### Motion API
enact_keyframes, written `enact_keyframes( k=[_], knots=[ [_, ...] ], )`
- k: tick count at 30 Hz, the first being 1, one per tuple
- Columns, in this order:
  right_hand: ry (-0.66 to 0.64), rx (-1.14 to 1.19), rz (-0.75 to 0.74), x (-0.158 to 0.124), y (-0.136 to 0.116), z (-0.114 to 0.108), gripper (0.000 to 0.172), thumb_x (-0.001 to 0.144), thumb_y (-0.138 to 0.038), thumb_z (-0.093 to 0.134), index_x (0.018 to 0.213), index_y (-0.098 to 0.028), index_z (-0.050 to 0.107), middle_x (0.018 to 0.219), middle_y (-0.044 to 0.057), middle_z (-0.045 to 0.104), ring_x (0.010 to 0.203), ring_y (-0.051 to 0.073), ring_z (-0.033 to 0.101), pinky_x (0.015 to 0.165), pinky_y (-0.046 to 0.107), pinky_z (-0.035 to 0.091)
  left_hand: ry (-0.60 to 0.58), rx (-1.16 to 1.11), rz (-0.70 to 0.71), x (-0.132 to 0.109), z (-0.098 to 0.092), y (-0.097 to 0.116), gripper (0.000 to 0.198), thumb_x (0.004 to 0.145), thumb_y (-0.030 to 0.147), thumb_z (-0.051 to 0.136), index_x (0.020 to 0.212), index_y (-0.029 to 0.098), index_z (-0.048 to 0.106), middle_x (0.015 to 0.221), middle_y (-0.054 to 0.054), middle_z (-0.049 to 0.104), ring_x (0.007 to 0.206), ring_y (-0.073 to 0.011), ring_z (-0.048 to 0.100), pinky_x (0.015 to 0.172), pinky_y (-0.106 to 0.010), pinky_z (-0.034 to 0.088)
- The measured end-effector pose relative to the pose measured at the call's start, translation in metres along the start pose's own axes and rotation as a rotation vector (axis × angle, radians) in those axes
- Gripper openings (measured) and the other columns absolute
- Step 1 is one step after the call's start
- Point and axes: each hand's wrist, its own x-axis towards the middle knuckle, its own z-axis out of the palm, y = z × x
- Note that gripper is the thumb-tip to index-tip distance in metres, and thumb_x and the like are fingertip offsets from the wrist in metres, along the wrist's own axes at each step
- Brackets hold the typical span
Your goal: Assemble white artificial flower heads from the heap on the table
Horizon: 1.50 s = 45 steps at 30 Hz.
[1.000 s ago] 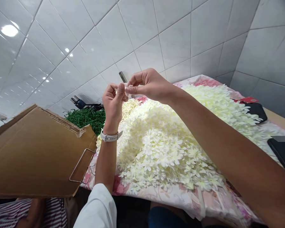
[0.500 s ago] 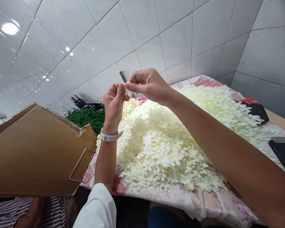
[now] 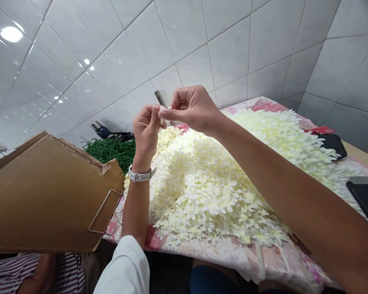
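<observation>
One left hand [image 3: 146,124] and one right hand [image 3: 199,109] pinch a white piece [image 3: 162,108], clear of the cardboard's [image 3: 49,196] edge.

Brown cardboard [image 3: 49,196] at left, bent metal wire [image 3: 99,210] at its right edge, striped garment [image 3: 6,275] below. Tiled wall [image 3: 227,45] behind; floral tablecloth [image 3: 208,254]; black flat object [image 3: 363,200] at right edge.

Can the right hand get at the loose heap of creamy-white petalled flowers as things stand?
Probably yes: nothing seems to stand between the right hand and the flower heap, though that hand pinches a small whitish piece.
</observation>
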Motion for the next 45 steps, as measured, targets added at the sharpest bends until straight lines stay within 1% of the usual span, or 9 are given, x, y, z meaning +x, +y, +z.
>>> enact_keyframes(
  k=[4, 9, 14, 19, 22, 26, 33, 38, 45],
  knots=[
    [0.054, -0.079, -0.001, 0.001, 0.001, -0.006, 0.063, 0.062, -0.062, 0.088, 0.059, -0.023, 0.038, 0.058, -0.007, 0.033, 0.058, 0.008, 0.03, 0.048, 0.027, 0.027, 0.016, -0.072, -0.055, 0.0, 0.0, 0.005, 0.031, 0.077, 0.048, 0.084, 0.075, 0.021, 0.07, 0.058, 0.005, 0.052, 0.051, -0.0057, 0.047, 0.055, -0.022, 0.044],
    [0.009, -0.328, 0.085, 0.002, 0.006, -0.025, 0.061, 0.077, -0.063, 0.078, 0.054, -0.022, 0.038, 0.051, -0.007, 0.027, 0.054, 0.009, 0.03, 0.05, 0.029, 0.024, 0.107, 0.223, -0.018, 0.002, -0.006, -0.001, 0.033, 0.081, 0.05, 0.079, 0.079, 0.018, 0.074, 0.055, 0.004, 0.055, 0.05, -0.0053, 0.048, 0.05, -0.021, 0.038],
    [-0.06, -0.357, 0.071, 0.002, 0.009, -0.03, 0.048, 0.086, -0.057, 0.073, 0.061, -0.019, 0.058, 0.052, -0.006, 0.035, 0.054, 0.009, 0.031, 0.052, 0.031, 0.025, 0.016, 0.2, -0.098, 0.003, -0.008, -0.01, 0.04, 0.089, 0.057, 0.067, 0.102, 0.021, 0.079, 0.063, 0.001, 0.06, 0.056, -0.0072, 0.053, 0.057, -0.021, 0.046],
    [-0.115, -0.257, 0.044, 0.002, 0.003, -0.02, 0.033, 0.082, -0.045, 0.082, 0.075, -0.015, 0.069, 0.066, 0.0, 0.058, 0.061, 0.01, 0.045, 0.057, 0.03, 0.035, -0.01, 0.078, -0.167, 0.0, -0.004, -0.003, 0.027, 0.089, 0.04, 0.074, 0.114, 0.03, 0.075, 0.076, -0.001, 0.071, 0.068, -0.011, 0.063, 0.071, -0.025, 0.057],
    [-0.11, -0.263, 0.015, 0.002, 0.002, -0.016, 0.024, 0.08, -0.033, 0.085, 0.089, -0.014, 0.074, 0.079, 0.003, 0.067, 0.067, 0.011, 0.051, 0.063, 0.031, 0.042, 0.055, 0.115, -0.099, -0.002, 0.0, 0.0, 0.017, 0.088, 0.033, 0.074, 0.105, 0.027, 0.075, 0.068, 0.001, 0.066, 0.06, -0.0093, 0.061, 0.064, -0.023, 0.056],
    [-0.13, -0.234, -0.034, 0.002, 0.007, -0.011, 0.02, 0.081, -0.033, 0.083, 0.078, -0.015, 0.073, 0.079, 0.004, 0.068, 0.067, 0.011, 0.052, 0.061, 0.031, 0.042, 0.114, 0.144, -0.018, -0.005, 0.007, -0.001, 0.015, 0.081, 0.017, 0.078, 0.093, 0.024, 0.073, 0.064, 0.005, 0.063, 0.054, -0.0062, 0.056, 0.055, -0.019, 0.051],
    [0.0, -0.136, -0.094, 0.002, 0.005, -0.011, 0.037, 0.079, -0.05, 0.082, 0.083, -0.015, 0.074, 0.083, 0.004, 0.065, 0.073, 0.012, 0.053, 0.065, 0.031, 0.044, 0.103, 0.021, -0.159, -0.001, 0.0, 0.0, 0.04, 0.07, 0.051, 0.087, 0.09, 0.023, 0.066, 0.069, 0.003, 0.069, 0.053, -0.0072, 0.061, 0.058, -0.023, 0.052],
    [-0.007, -0.072, -0.03, -0.002, -0.004, -0.007, 0.04, 0.078, -0.053, 0.082, 0.078, -0.016, 0.066, 0.075, 0.002, 0.062, 0.069, 0.011, 0.049, 0.06, 0.029, 0.042, 0.11, -0.107, -0.128, 0.0, -0.001, 0.002, 0.037, 0.062, 0.047, 0.093, 0.077, 0.021, 0.072, 0.074, 0.002, 0.069, 0.067, -0.0065, 0.064, 0.073, -0.023, 0.056],
    [-0.042, -0.043, -0.019, -0.001, 0.005, -0.001, 0.05, 0.071, -0.061, 0.085, 0.083, -0.016, 0.066, 0.076, 0.001, 0.063, 0.07, 0.011, 0.052, 0.06, 0.027, 0.045, 0.193, -0.117, -0.066, 0.0, 0.0, -0.003, 0.027, 0.062, 0.034, 0.095, 0.068, 0.022, 0.073, 0.068, 0.003, 0.066, 0.063, -0.0054, 0.057, 0.065, -0.02, 0.051]
  ],
)
